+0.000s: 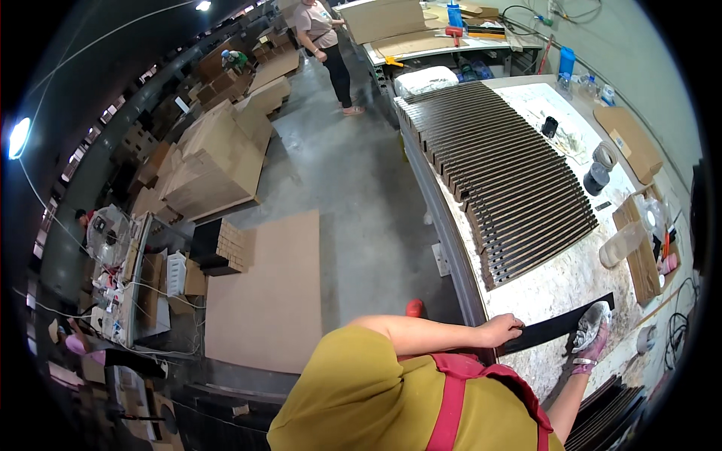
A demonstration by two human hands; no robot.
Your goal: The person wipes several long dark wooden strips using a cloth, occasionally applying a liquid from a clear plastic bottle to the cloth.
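The bare left hand [502,328] is curled closed on the near end of one long, flat black strip [553,327], which lies across the near part of the speckled white bench [556,282]. The right hand [590,331], in a grey-white work glove, presses down on the strip's far end with its fingers bent; whether it grips the strip or only rests on it cannot be told.

Further along the bench, well apart from the hands, a long fanned row of dark strips with pale edges [500,177] stands on edge, too many and too close to count. Beside that row stand two dark round pots [598,179] and one clear plastic jar [623,244] lying on its side. One other person [325,46] stands on the concrete floor [353,195] by a far table.
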